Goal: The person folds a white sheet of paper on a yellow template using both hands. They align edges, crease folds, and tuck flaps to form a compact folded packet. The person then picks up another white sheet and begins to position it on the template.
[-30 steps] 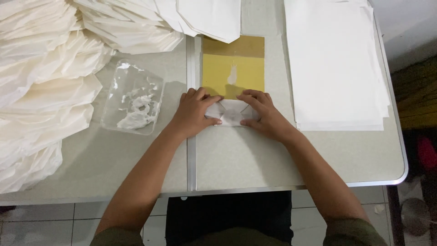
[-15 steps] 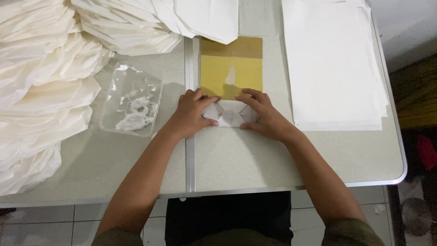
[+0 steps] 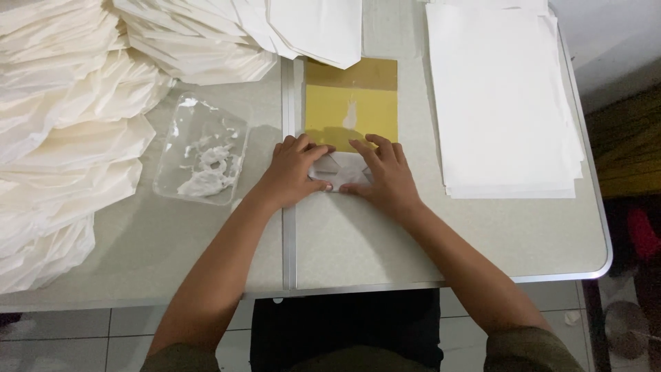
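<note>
A small folded white paper piece (image 3: 335, 171) lies on the grey table (image 3: 385, 241), at the near edge of a yellow-brown board (image 3: 351, 103). My left hand (image 3: 292, 172) presses on its left side with the fingers bent over it. My right hand (image 3: 385, 176) lies flat on its right side, fingers pointing toward the left hand. Most of the paper is hidden under both hands.
A clear plastic tray (image 3: 203, 158) with white paste sits left of the hands. Stacks of folded white paper pieces (image 3: 76, 131) fill the left and far side. A pile of flat white sheets (image 3: 502, 103) lies at the right. The table edge runs close to my body.
The hands have closed in over the small paper and cover more of it; the fingers shifted slightly. Nothing else moved.
</note>
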